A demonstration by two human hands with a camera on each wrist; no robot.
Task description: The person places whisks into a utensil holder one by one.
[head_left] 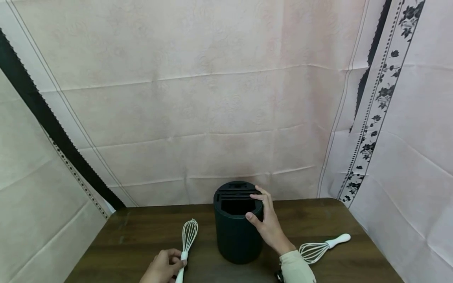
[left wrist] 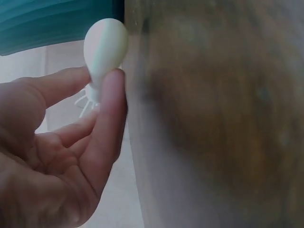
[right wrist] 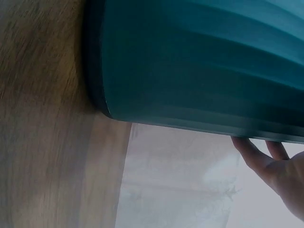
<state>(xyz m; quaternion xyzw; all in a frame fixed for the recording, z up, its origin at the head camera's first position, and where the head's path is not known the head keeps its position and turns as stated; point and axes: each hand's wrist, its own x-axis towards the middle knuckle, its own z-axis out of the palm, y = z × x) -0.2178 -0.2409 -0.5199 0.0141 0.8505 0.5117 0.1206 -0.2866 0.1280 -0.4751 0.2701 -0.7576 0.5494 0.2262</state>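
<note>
My left hand pinches a white whisk by its handle between thumb and fingers. The whisk stands nearly upright, wires up, left of a dark green round utensil holder. In the left wrist view, the rounded handle end pokes out past my fingertips. My right hand grips the holder's top rim at its right side, thumb at the front and fingers over the top. The holder stands upright, with narrow slots at the back of its top and a wide dark opening in front.
A second white whisk lies on the wooden table to the right, partly behind my right sleeve. Pale cloth hangs behind the table and along both sides.
</note>
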